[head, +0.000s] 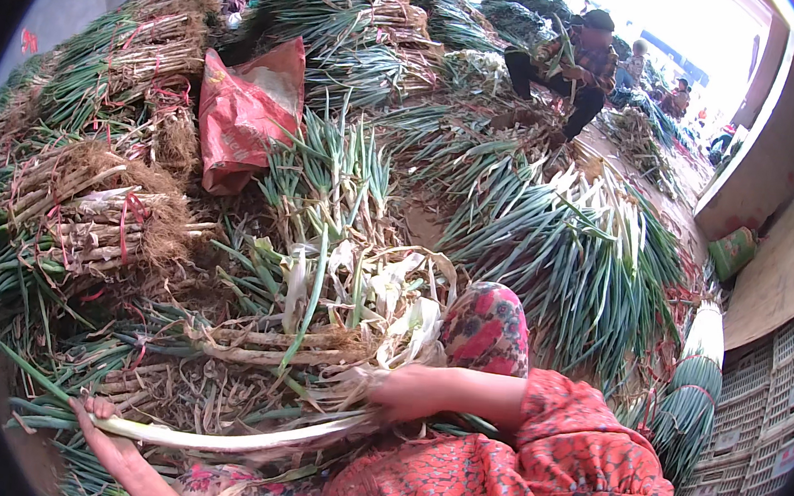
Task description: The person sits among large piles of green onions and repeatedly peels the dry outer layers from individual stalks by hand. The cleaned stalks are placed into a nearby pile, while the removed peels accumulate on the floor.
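My left hand (100,414) grips a long green onion (221,440) where its white stalk turns into green leaf. The stalk stretches to the right across my lap. Blurred, my right hand (401,393) is closed at the other end of it, over loose pale outer leaves; its fingers are mostly hidden. Just beyond that hand lies a heap of peeled white and dry leaves (401,320). Two unpeeled green onions (280,348) with brown roots lie behind the held stalk.
Tied bundles of green onions (95,219) are stacked at left. Beyond the leaf heap sits a red woven sack (248,119). Peeled green onions (584,244) are piled at right, near a tied bundle (696,384) and plastic crates (745,425). Another person (576,64) crouches farther back.
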Available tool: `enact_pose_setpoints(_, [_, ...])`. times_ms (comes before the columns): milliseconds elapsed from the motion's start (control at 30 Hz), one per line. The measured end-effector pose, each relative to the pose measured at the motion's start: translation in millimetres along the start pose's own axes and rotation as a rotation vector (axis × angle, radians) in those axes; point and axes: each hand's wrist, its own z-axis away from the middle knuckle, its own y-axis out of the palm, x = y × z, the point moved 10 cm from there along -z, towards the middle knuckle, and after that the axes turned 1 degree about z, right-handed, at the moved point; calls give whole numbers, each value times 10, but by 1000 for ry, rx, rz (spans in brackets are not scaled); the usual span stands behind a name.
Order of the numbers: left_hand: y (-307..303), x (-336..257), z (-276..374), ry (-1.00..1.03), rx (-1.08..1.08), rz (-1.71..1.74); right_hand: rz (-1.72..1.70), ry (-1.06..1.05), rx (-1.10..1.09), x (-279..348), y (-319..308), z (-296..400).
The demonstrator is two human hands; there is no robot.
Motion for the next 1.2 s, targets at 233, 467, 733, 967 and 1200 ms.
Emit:
enact_pose_setpoints(233, [295, 103, 173, -41, -73, 138, -9, -169, -228, 291, -461, 183])
enact_pose_setpoints(467, [524, 215, 182, -81, 164, 241, 15, -431, -522, 1189, -969, -615])
enact_pose_setpoints(733, [681, 181, 318, -89, 234, 262, -480, -562, -238, 1774, -520, -1343])
enact_pose_setpoints(967, [707, -18, 439, -95, 356, 313, -631, -570, -122, 1917, -509, -1441])
enact_pose_setpoints(1200, [1052, 18, 659, -108, 540, 243, -814, -628, 256, 1962, 92, -1866])
